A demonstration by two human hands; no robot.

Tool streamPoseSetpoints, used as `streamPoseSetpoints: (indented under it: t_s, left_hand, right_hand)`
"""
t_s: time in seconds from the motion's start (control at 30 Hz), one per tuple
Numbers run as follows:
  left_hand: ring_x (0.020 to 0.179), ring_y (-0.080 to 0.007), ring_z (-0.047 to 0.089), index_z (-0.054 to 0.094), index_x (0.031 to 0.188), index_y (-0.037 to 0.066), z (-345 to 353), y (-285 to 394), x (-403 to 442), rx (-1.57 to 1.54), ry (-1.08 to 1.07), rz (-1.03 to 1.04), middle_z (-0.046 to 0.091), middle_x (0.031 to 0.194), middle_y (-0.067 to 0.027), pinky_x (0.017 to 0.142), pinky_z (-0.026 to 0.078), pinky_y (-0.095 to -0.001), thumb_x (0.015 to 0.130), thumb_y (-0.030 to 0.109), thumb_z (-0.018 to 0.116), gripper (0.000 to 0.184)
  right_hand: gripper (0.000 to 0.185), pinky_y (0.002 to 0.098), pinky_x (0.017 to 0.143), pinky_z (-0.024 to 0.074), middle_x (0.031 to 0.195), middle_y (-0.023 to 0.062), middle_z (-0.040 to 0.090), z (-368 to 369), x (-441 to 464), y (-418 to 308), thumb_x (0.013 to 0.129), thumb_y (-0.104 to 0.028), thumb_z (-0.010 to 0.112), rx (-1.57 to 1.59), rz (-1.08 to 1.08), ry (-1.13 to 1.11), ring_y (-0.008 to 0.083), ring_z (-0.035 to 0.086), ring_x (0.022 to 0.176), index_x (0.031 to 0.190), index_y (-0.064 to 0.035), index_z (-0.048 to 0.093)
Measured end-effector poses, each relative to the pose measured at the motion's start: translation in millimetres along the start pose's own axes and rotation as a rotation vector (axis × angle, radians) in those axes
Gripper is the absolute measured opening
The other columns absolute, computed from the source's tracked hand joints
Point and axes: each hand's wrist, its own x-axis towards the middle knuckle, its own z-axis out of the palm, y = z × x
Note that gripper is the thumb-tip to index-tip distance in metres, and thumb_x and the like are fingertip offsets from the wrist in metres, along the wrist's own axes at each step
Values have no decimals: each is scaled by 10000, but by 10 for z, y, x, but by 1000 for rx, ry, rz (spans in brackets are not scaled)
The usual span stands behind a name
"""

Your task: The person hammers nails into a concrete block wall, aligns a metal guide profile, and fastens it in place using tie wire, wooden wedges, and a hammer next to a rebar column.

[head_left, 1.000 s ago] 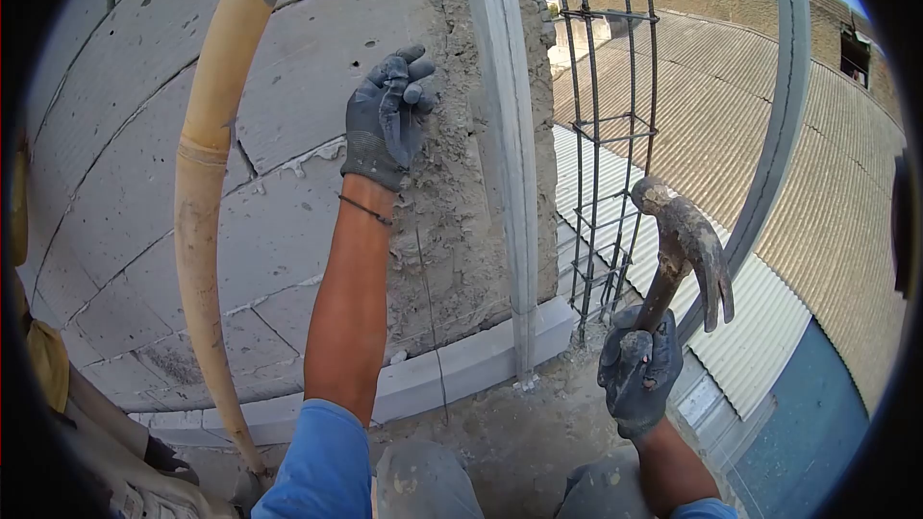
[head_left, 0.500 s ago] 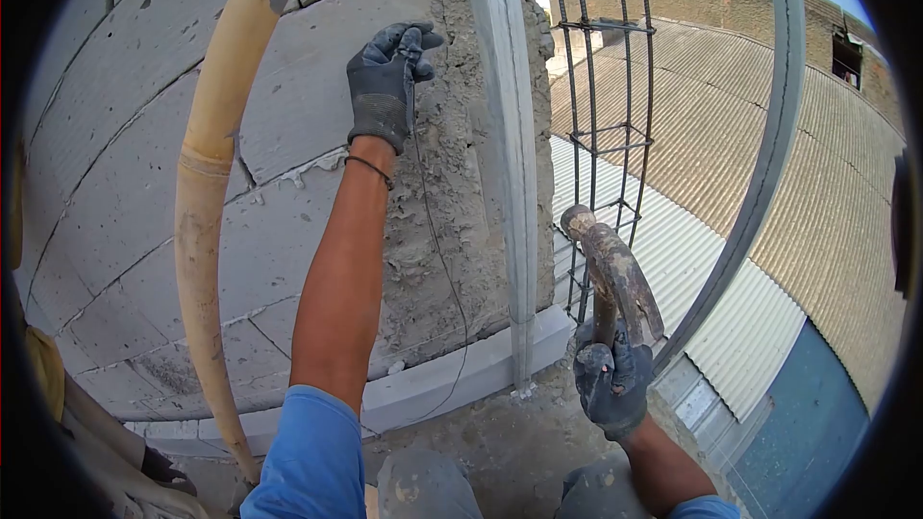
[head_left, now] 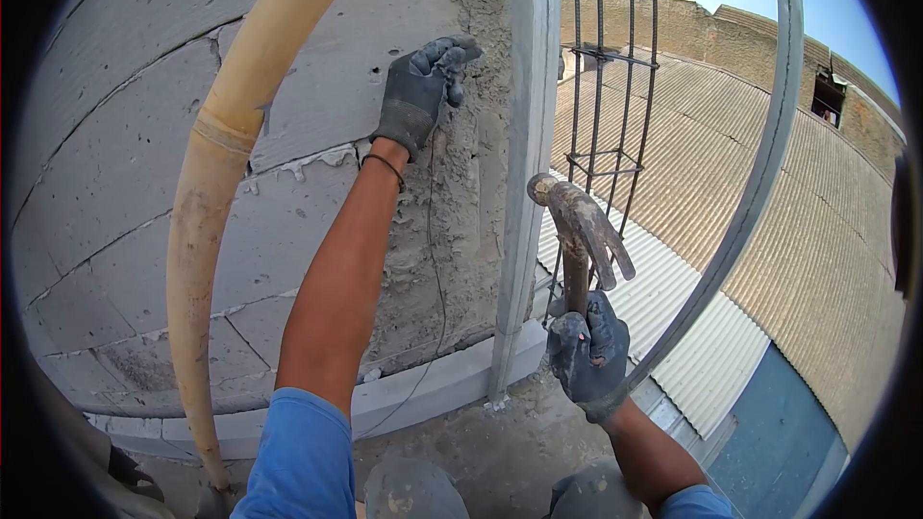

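Observation:
My left hand (head_left: 423, 91), in a dark grey glove, is raised at the rough mortar strip (head_left: 476, 163) with its fingers closed together. A thin wire (head_left: 438, 279) hangs down from beneath it along the wall. Gloved too, my right hand (head_left: 588, 351) is wrapped round the handle of a claw hammer (head_left: 580, 226). The hammer head is up, with its claw toward the right. Between the two hands stands a grey metal profile (head_left: 524, 173), upright beside the mortar.
A bamboo pole (head_left: 207, 192) curves in front of the grey block wall (head_left: 125, 154). Behind the hammer rises a rebar cage (head_left: 601, 58). A second metal profile (head_left: 760, 202) slants at the right, before corrugated roofs (head_left: 817, 221). A low block ledge (head_left: 433, 389) runs along the wall's foot.
The view has shifted. My left hand has risen slightly and its fingers have drawn together. My right hand has brought the hammer leftward, closer to the upright metal profile.

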Motion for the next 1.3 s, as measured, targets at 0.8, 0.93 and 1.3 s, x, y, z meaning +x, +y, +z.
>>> streamPoseSetpoints:
  t_s: [0.8,0.93,1.3]
  left_hand:
    - [533,-19,450,657,1198,10,-103,-213,-549,-239,100,-121,732,1096,-123,496,427,-197,1016,282,576,337]
    - [532,-15,457,642,1224,-1,-49,-163,-613,-168,129,-116,707,1149,-164,511,443,-194,1027,245,541,331]
    - [555,-35,481,640,1133,27,-126,-635,-1322,-378,156,-158,677,1196,-191,549,474,-230,1029,191,530,223]
  right_hand:
    - [401,300,504,446,663,49,593,177,-36,-8,994,-397,532,13,76,3,148,598,544,1042,-4,598]
    - [384,339,496,451,639,74,583,157,-71,36,1001,-377,512,0,98,-36,197,609,530,1033,-5,597]
    - [242,368,487,422,610,101,534,96,-182,257,990,-249,536,-22,112,-28,235,572,497,987,-11,581]
